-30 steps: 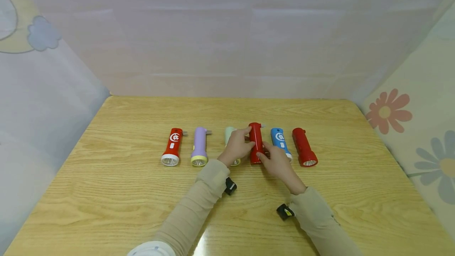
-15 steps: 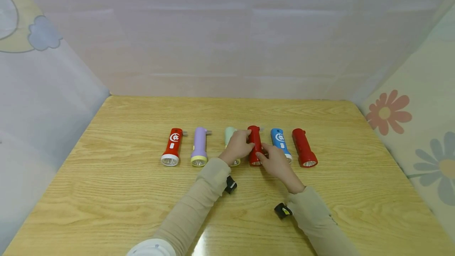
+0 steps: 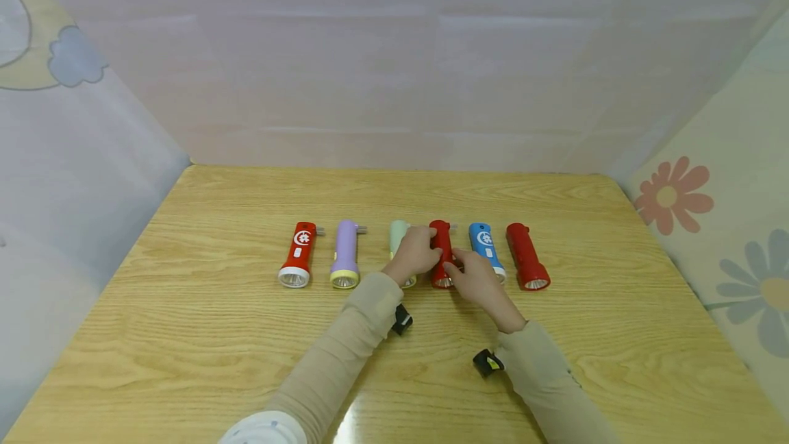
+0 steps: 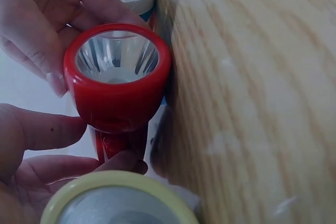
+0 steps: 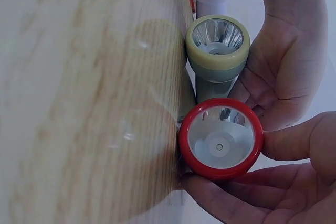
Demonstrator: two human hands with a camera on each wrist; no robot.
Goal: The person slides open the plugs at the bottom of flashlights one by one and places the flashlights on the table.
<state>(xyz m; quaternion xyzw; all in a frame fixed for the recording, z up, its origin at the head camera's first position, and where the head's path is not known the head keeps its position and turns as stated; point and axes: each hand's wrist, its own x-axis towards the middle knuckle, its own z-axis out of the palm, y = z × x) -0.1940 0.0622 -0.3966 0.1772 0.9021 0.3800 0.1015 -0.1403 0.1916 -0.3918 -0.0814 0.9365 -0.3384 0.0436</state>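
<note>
A red flashlight lies on the table with its lens toward the person and plug prongs out at its far right side. My left hand grips its body from the left, while my right hand pinches its head from the right. In the left wrist view, fingers of both hands surround the flashlight's red head. A pale green flashlight with a yellow rim sits just left, partly hidden behind the left hand. To the right is a blue flashlight, its lens end partly covered by the right hand.
Farther left in the row lie a purple flashlight and a red one with a white rim. A dark red flashlight ends the row on the right. Curtains stand behind and beside the wooden table.
Both hands have brought the red flashlight down and slightly left, from a raised position onto the table in line with the others. Over the last half second it has barely moved.
</note>
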